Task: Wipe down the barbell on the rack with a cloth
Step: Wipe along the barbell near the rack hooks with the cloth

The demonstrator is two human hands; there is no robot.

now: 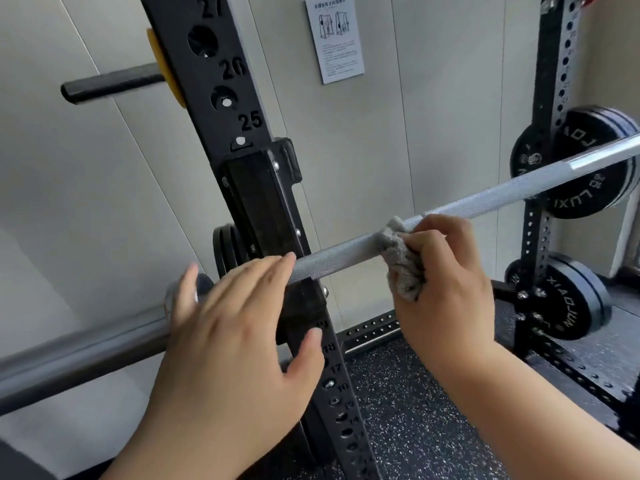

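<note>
A silver knurled barbell (485, 197) runs from lower left to upper right and rests in the hook of the black rack upright (249, 174). My right hand (446, 282) grips a bunched grey cloth (401, 261) wrapped round the bar's shaft just right of the upright. With straight fingers, my left hand (235, 334) rests flat on the bar where the shaft meets the thick sleeve (79, 351), and its thumb lies against the upright.
Black weight plates (585, 174) hang on the right-hand upright, with another plate (568, 299) lower down. A black storage peg (110, 83) sticks out at upper left. A paper notice (334, 38) is on the beige wall. Speckled rubber flooring (408, 410) lies below.
</note>
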